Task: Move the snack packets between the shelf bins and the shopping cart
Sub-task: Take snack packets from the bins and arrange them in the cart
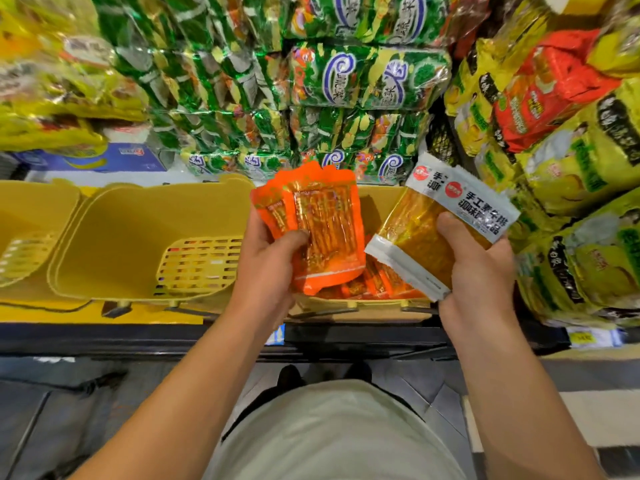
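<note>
Left hand pinches floppy orange packets, right hand at three o'clock clasps the slick white-edged packet; both look light, best held by the edges.

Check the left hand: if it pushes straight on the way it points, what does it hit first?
Left hand, gripping orange packets, points up and away toward the shelf. Likely first contact: the far wall of the yellow bin below them, or the stacked green packets behind it. Depth is unclear.
</note>
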The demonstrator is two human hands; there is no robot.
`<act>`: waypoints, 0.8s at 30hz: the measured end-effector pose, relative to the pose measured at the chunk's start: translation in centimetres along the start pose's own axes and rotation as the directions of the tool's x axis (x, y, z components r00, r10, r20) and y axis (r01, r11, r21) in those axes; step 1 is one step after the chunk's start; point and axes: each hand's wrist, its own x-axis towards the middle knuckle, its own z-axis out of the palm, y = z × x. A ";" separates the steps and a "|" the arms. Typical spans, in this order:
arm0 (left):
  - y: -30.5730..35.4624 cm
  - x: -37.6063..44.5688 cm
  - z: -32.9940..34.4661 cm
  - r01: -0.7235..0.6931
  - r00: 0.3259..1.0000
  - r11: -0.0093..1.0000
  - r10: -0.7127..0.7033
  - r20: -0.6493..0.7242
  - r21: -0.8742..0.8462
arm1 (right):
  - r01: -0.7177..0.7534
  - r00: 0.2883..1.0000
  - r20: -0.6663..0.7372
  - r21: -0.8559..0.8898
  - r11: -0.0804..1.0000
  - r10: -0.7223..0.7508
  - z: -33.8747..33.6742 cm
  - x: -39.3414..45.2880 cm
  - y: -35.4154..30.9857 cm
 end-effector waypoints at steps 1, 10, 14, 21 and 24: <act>0.3 -0.5 -0.5 -0.001 1.000 1.000 0.001 -0.001 -0.010 | -0.001 1.000 -0.001 -0.003 1.000 0.001 0.3 -0.4 0.0; 0.7 -6.2 -4.8 -0.072 0.987 0.996 0.062 -0.147 -0.061 | 0.058 0.965 0.260 -0.086 0.995 -0.034 1.1 -3.4 0.3; -1.2 -11.4 -6.8 -0.079 0.949 0.988 0.034 -0.315 -0.131 | 0.057 0.885 0.464 -0.176 0.983 0.032 0.8 -4.9 1.0; -5.3 -21.7 -10.3 -0.156 0.776 0.954 -0.042 -0.629 -0.256 | 0.094 0.696 0.702 -0.298 0.950 0.152 1.8 -10.7 4.8; -6.4 -25.6 -12.6 -0.223 0.681 0.930 -0.066 -0.729 -0.292 | 0.127 0.576 0.788 -0.352 0.927 0.220 2.7 -14.7 7.4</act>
